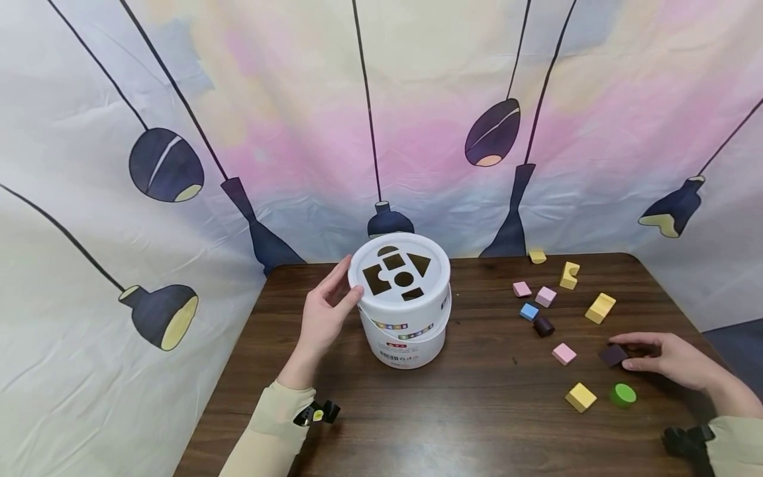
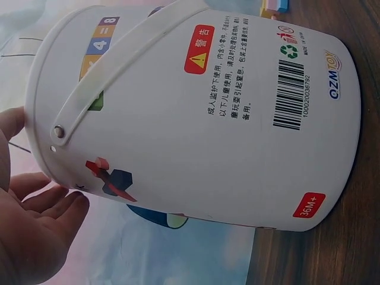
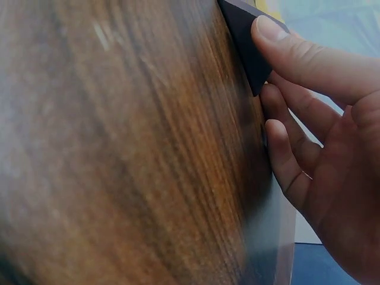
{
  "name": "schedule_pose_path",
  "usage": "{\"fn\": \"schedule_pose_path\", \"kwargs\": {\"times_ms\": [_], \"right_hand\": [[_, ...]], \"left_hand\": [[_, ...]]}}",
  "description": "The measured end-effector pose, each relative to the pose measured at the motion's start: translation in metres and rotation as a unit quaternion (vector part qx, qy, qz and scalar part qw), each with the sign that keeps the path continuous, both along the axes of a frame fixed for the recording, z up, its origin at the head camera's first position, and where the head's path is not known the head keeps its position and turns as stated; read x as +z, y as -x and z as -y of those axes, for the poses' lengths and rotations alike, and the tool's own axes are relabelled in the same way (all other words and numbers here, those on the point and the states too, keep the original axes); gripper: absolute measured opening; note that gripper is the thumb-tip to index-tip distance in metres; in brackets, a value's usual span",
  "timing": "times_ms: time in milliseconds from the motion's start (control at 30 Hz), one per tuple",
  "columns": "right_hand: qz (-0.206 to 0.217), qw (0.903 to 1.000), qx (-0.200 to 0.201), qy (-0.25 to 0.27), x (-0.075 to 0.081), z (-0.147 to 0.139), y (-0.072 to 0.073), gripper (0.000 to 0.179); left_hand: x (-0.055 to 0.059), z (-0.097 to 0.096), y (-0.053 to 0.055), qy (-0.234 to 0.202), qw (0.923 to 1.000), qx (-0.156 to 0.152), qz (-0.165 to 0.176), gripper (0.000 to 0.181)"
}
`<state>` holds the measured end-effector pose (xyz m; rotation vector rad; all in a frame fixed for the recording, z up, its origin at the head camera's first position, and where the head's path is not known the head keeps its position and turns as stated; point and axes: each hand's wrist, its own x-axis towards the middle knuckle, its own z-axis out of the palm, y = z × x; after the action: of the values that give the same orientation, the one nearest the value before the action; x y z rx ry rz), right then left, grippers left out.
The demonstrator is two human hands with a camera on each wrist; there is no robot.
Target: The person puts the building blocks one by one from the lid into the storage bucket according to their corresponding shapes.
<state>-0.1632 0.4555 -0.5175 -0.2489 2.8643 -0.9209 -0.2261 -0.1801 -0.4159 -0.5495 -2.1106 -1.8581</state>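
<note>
A white toy bucket (image 1: 372,341) stands upright on the table, its lid (image 1: 432,285) pierced with several shaped holes. At the bucket's left rim rests my left hand (image 1: 322,318), thumb in front and fingers along the side. The left wrist view shows those relaxed fingers (image 2: 50,202) touching the edge beside the printed wall and the white handle (image 2: 127,65). On the right, my right hand (image 1: 676,358) pinches a dark triangular block (image 1: 612,355) between thumb and fingers, low over the tabletop. In the right wrist view, the thumb (image 3: 291,50) presses on the block's face.
Nearest the right hand lie a green round block (image 1: 623,395), a yellow block (image 1: 581,397) and a pink block (image 1: 563,354). Farther back are a dark brown block (image 1: 543,326), a blue block (image 1: 528,311) and several more. A patterned cloth (image 1: 310,132) hangs behind the table.
</note>
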Motion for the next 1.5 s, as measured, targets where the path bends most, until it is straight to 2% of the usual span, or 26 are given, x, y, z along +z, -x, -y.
{"fn": "schedule_pose_path", "kwargs": {"times_ms": [233,433,533,667,1000,1233,1500], "right_hand": [[0.009,0.9998,-0.015,-0.003,0.002,0.003,0.004,0.047],[0.024,0.9986,-0.047,0.004,0.007,0.006,0.008,0.049],[0.021,0.9976,-0.065,0.011,0.011,0.009,0.009,0.053],[0.006,0.9975,-0.066,0.025,0.018,0.015,0.010,0.057],[0.006,0.9933,-0.050,0.104,0.047,0.042,0.024,0.063],[-0.042,0.9850,0.014,0.167,0.074,0.081,0.041,0.056],[-0.022,0.9723,0.060,0.225,0.089,0.132,0.061,0.052]], "left_hand": [[0.001,0.001,-0.001,0.000,1.0000,-0.003,0.001,0.060],[0.001,0.000,-0.001,-0.004,1.0000,-0.004,-0.005,0.062],[0.002,0.000,-0.001,-0.005,1.0000,-0.005,-0.005,0.062],[0.002,0.001,-0.001,-0.003,1.0000,-0.003,-0.002,0.062],[0.003,0.000,-0.001,-0.001,1.0000,-0.005,-0.002,0.062],[0.003,0.000,-0.002,-0.004,1.0000,-0.005,-0.003,0.061],[0.003,0.000,-0.001,-0.014,0.9998,-0.014,-0.003,0.061]]}}
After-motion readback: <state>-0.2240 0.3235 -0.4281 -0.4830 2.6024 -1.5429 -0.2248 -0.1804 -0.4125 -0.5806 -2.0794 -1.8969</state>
